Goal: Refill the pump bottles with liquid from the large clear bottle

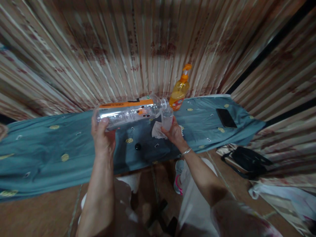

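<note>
My left hand (102, 133) is wrapped round the base of a large clear plastic bottle (130, 112) with an orange label. The bottle lies nearly level in the air, its mouth pointing right at the rim of a small clear cup (167, 120). Cloudy liquid shows in the cup, which my right hand (174, 131) holds from the right side. A crumpled white tissue (158, 130) is just below and left of the cup. On the cloth nearer to me sits a small black cap (138, 146). Behind the cup stands an orange pump bottle (179, 92).
A teal patterned cloth (79, 144) covers the long narrow surface. Toward its right end lies a black phone (226, 118). Pleated curtains (111, 49) hang behind and at the right. A black bag (249, 159) is low at the right, by the tiled floor.
</note>
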Action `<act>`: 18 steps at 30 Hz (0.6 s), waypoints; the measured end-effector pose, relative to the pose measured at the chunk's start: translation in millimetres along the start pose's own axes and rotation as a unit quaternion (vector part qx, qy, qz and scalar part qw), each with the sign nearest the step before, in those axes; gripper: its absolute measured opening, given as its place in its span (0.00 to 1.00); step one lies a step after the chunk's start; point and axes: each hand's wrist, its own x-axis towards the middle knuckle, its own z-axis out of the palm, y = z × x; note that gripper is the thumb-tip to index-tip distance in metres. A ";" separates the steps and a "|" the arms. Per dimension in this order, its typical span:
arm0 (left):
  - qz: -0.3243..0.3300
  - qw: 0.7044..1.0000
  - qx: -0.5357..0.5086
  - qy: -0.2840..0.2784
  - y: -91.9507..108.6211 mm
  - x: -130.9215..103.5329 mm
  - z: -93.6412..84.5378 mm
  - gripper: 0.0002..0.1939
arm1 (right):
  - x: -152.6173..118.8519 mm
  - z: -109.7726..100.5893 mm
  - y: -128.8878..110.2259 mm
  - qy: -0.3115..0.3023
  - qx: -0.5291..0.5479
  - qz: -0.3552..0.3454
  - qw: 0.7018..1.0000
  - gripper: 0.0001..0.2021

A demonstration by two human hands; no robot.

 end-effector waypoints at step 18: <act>-0.004 1.000 0.008 0.011 3.4 -1.8 2.8 0.28 | 0.3 -1.6 4.5 0.007 0.020 -0.053 0.998 0.42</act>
